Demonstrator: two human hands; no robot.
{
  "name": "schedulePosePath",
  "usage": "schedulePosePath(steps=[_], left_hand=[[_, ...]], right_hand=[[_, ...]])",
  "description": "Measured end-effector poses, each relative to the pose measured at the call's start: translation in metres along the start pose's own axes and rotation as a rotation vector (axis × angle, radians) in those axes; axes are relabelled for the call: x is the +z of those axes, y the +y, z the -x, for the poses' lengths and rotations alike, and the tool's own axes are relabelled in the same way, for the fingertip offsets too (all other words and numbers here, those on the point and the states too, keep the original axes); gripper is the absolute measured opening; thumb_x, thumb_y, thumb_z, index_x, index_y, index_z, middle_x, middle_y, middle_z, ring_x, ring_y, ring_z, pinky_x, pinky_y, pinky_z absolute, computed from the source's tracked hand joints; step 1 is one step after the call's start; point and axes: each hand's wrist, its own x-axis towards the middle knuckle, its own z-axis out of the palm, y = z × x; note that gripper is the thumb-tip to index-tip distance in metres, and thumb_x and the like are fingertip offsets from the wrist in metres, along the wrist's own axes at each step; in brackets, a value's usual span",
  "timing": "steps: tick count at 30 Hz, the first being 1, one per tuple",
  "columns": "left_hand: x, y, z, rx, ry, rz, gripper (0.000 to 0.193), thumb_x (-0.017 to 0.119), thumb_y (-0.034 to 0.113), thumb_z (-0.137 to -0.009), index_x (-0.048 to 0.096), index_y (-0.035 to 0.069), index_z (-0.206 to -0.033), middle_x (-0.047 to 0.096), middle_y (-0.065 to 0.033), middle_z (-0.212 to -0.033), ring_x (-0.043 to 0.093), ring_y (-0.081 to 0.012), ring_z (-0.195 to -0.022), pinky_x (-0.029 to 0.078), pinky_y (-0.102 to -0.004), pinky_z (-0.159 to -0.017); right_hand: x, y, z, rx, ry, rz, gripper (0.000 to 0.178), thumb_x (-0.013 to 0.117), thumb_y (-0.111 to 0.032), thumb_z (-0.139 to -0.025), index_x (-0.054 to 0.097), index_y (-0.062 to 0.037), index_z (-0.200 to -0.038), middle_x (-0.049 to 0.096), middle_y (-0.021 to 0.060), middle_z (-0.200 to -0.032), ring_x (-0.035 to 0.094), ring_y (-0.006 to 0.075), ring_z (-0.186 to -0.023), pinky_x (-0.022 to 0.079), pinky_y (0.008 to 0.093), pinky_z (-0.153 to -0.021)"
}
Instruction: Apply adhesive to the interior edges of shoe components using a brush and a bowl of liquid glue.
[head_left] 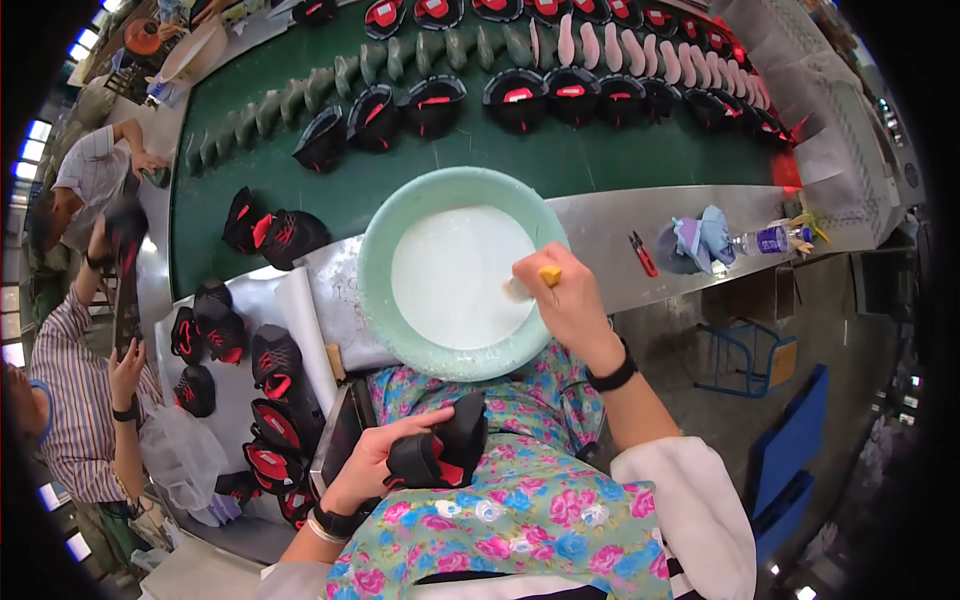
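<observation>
Over my floral apron (560, 500), my left hand (368, 462) is closed around a black shoe upper (462, 437) with red lining. My right hand (568, 300) grips a brush with a yellow handle (549, 275). The brush's pale bristles are at the right part of the white liquid (450, 275), inside a light green basin (378, 310). How deep the bristles reach is hard to tell. The basin stands at the table's near edge, just beyond the shoe upper.
Rows of shoe uppers (516, 98) and dark and pink shoe lasts (588, 46) line the green belt (600, 155). More uppers (273, 358) lie at left. Red-handled snips (643, 255), a blue cloth (703, 240) and a bottle (768, 240) are at right. Co-workers (85, 385) work at left.
</observation>
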Motion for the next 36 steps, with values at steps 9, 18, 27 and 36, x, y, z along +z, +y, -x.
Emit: schedulePosePath(steps=[9,18,27,36], left_hand=[[-0.036,-0.012,-0.003,-0.020,-0.178,-0.127,0.065,0.054,-0.002,-0.088,0.025,-0.002,-0.147,0.035,-0.0131,-0.147,0.033,-0.0210,-0.137,0.025,-0.0319,-0.113],[-0.038,-0.053,-0.052,-0.061,0.059,0.732,0.051,0.045,0.013,-0.100,0.025,0.017,-0.147,0.048,-0.0069,-0.135,0.058,-0.0172,-0.106,0.053,-0.0314,-0.074],[-0.020,-0.039,-0.079,0.076,0.147,0.739,0.064,0.056,0.004,-0.093,0.027,0.013,-0.149,0.041,-0.0047,-0.145,0.045,-0.0196,-0.130,0.039,-0.0356,-0.106],[-0.025,-0.044,-0.087,0.340,0.288,0.476,0.064,0.052,-0.005,-0.091,0.029,0.009,-0.149,0.041,-0.0071,-0.147,0.042,-0.0196,-0.133,0.034,-0.0351,-0.111]], right_hand=[[0.059,0.056,0.017,0.204,-0.126,0.047,0.018,0.075,-0.016,-0.076,0.070,-0.0022,-0.085,0.066,0.0171,-0.081,0.064,0.0338,-0.074,0.051,0.0380,-0.065],[-0.002,-0.044,-0.013,0.241,-0.074,-0.282,0.019,0.075,-0.006,-0.076,0.072,-0.0027,-0.094,0.070,0.0135,-0.091,0.068,0.0249,-0.080,0.053,0.0298,-0.071],[-0.010,-0.036,-0.006,0.255,-0.033,-0.263,0.016,0.074,-0.003,-0.079,0.071,0.0007,-0.093,0.071,0.0088,-0.087,0.066,0.0118,-0.075,0.052,0.0244,-0.066],[-0.028,-0.069,0.015,0.541,-0.148,-0.303,0.017,0.077,-0.016,-0.079,0.069,-0.0001,-0.078,0.068,0.0069,-0.066,0.063,0.0070,-0.059,0.048,0.0238,-0.053]])
